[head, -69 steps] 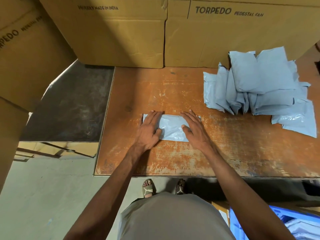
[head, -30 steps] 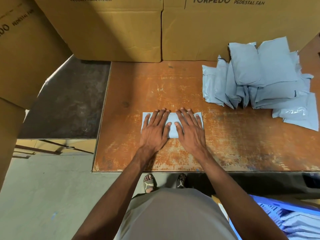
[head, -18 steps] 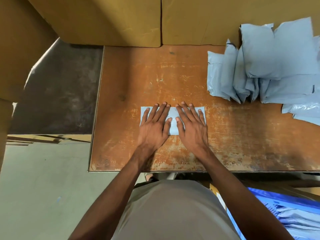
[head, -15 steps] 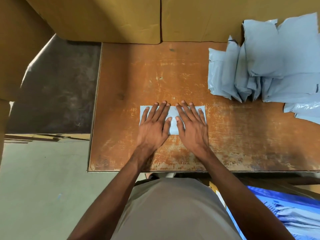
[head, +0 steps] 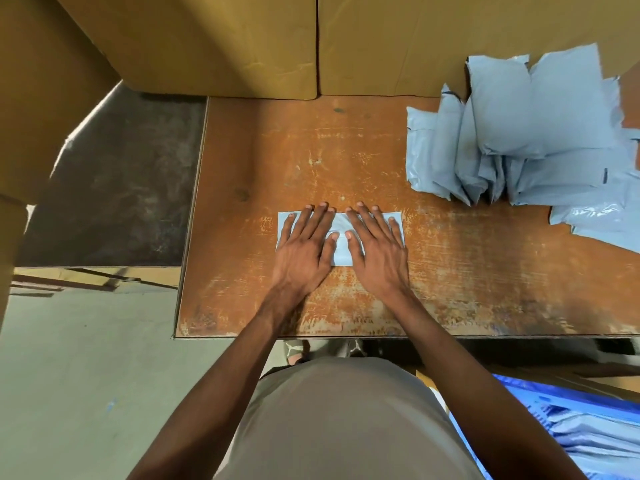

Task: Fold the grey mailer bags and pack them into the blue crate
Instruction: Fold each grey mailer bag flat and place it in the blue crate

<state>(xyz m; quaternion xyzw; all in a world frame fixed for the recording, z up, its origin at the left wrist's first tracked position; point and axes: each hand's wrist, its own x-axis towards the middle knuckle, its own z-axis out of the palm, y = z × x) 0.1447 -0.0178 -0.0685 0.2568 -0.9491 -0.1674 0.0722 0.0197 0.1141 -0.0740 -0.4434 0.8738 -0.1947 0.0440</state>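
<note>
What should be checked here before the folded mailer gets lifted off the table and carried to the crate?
1. Folded mailer bag lies flat on the table: ok.
2. Both hands on it: ok; left hand and right hand press it with straight fingers.
3. Firm grip for lifting: not ok; neither hand curls round or pinches it yet.
4. Fold will hold once released: cannot tell; the hands cover most of it.
5. Blue crate within reach: ok, low at the person's right, though only partly in view.
6. Room left in the crate: cannot tell; packed bags show inside, the rest is cut off.
7. Pile of unfolded mailers apart from the folded one: ok.
</note>
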